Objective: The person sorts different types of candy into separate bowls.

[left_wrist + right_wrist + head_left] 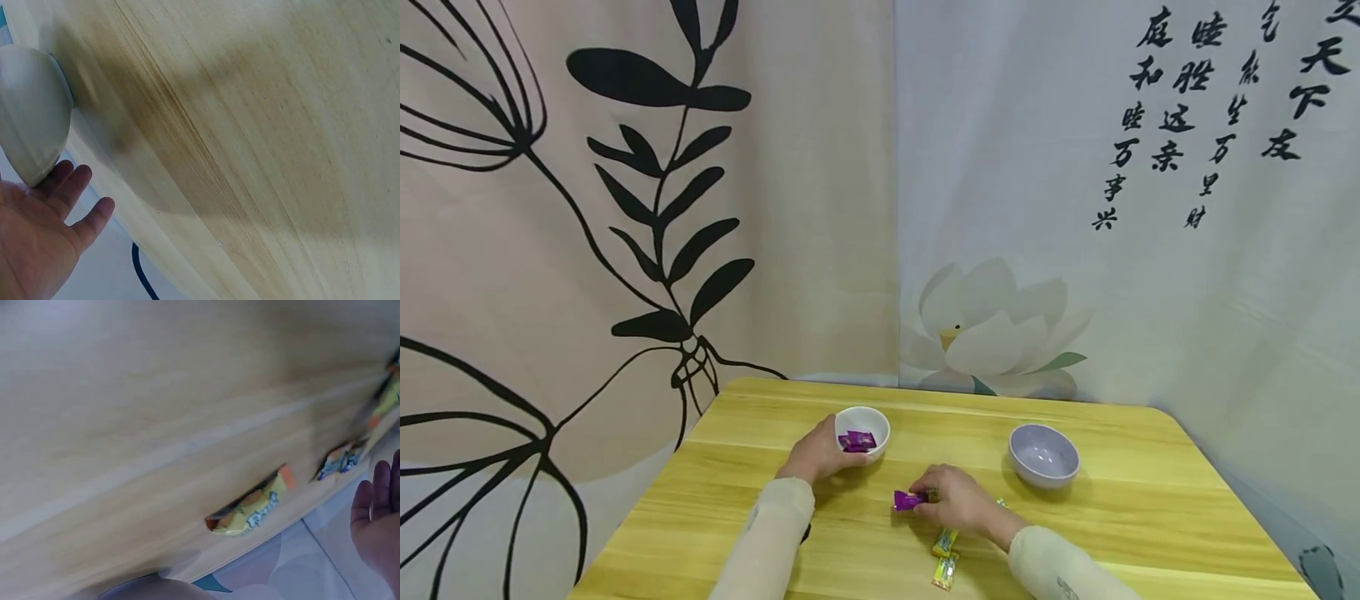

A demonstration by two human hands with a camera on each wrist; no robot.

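Note:
At the left of the table, a white bowl holds several purple-wrapped candies. My left hand grips this bowl by its left side, thumb along the near side. In the left wrist view, the left hand's fingers lie against the bowl's outer wall. Above the middle of the table, my right hand pinches a purple-wrapped candy. Only part of the right hand shows at the edge of the right wrist view, and its fingertips' hold is not visible there.
Yellow-wrapped candies lie on the wooden table below and beside the right hand; one yellow candy shows closely in the right wrist view. A lavender bowl stands at the right. Behind the table hangs a printed curtain.

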